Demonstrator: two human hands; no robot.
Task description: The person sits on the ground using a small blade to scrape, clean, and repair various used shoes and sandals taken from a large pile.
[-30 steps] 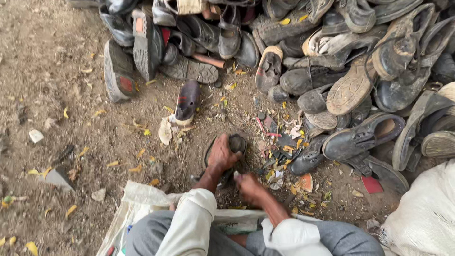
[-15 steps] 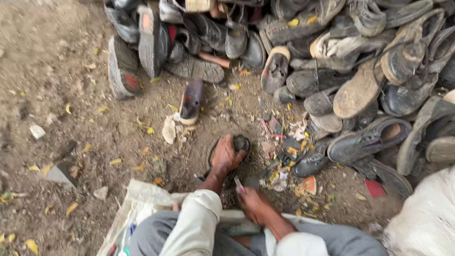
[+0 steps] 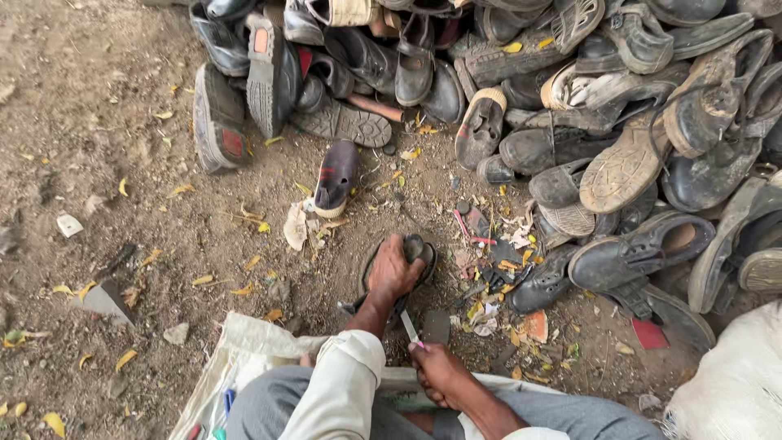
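My left hand (image 3: 393, 271) presses down on a dark worn sandal (image 3: 417, 249) lying flat on the dirt in front of my knees. My right hand (image 3: 440, 373) is closed around a small knife (image 3: 410, 327) whose blade points up toward the sandal's near edge. A flat dark sole piece (image 3: 437, 326) lies just right of the blade. Both forearms come from pale rolled sleeves at the bottom of the view.
A big heap of old dark shoes (image 3: 570, 122) fills the top and right. A small purple shoe (image 3: 336, 176) lies alone above the sandal. Scraps and yellow leaves litter the ground. A white sack (image 3: 244, 350) lies under my legs, another white bundle (image 3: 733, 383) at right.
The view has shifted slightly; my left hand stays on the sandal, and my right hand with the knife has drawn a little lower and toward me.
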